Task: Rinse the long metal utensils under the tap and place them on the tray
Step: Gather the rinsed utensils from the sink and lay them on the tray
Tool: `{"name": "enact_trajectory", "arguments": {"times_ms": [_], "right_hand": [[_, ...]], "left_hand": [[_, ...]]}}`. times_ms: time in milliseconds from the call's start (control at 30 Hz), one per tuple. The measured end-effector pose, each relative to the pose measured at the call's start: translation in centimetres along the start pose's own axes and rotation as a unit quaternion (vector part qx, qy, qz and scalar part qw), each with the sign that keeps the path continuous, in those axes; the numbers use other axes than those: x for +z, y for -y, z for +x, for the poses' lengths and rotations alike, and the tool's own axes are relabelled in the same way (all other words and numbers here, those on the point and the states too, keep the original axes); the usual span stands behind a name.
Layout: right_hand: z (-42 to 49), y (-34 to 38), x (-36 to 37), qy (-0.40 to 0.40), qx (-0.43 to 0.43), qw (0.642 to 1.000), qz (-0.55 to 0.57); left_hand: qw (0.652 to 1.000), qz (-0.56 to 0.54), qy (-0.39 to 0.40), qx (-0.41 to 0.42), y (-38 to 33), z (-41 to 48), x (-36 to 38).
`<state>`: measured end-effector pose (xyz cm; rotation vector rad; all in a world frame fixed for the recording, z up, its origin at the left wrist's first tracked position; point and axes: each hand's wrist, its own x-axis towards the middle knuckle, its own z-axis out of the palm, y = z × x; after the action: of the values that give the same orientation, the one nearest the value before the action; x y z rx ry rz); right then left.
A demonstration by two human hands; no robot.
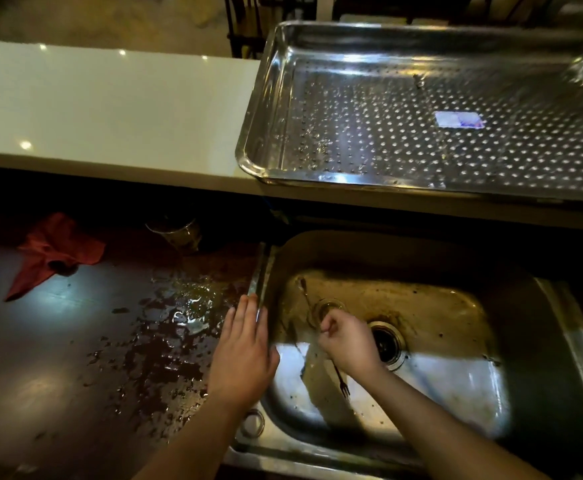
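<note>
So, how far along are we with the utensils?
Early. Done: nothing, no utensil shows clearly on the perforated tray. In hand: right hand grips a long fork down in the sink; left hand rests flat on its edge. Left: rinsing (no running water visible), then traying.

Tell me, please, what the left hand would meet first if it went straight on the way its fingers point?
The left hand points along the sink rim. That way looks free up to the shadowed gap under the white ledge, though depth there is unclear.
</note>
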<state>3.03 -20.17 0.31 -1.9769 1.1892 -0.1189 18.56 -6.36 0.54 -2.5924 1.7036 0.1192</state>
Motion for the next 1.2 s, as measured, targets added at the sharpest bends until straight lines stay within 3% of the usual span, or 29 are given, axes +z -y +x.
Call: {"name": "enact_trajectory", "arguments": {"times_ms": [267, 467, 733, 967, 1200], "right_hand": [[-5.5, 6.5, -9.2, -0.12, -0.127, 0.985, -0.011], [-7.9, 11.8, -14.0, -0.196, -0.139, 0.971, 0.002], [-7.4, 18.1, -22.1, -0.262, -0.115, 0.952, 0.106], [-0.7, 20.7, -29.7, -0.247, -0.036, 0.962, 0.109], [6.2, 19.6, -30.0, -0.174, 0.029, 0.983, 0.048]], "left_hand": [[1.0, -0.022, -0.008, 0.008, 0.0, -0.5, -0.6], [1.0, -0.014, -0.016, 0.017, 0.3, -0.6, -0.5], [0.998, -0.045, 0.0, 0.039, 0.8, -0.6, -0.8], [0.997, -0.066, 0.001, 0.031, 0.8, -0.1, -0.8], [0.996, -0.085, -0.021, 0.024, 0.7, 0.6, -0.8]]}}
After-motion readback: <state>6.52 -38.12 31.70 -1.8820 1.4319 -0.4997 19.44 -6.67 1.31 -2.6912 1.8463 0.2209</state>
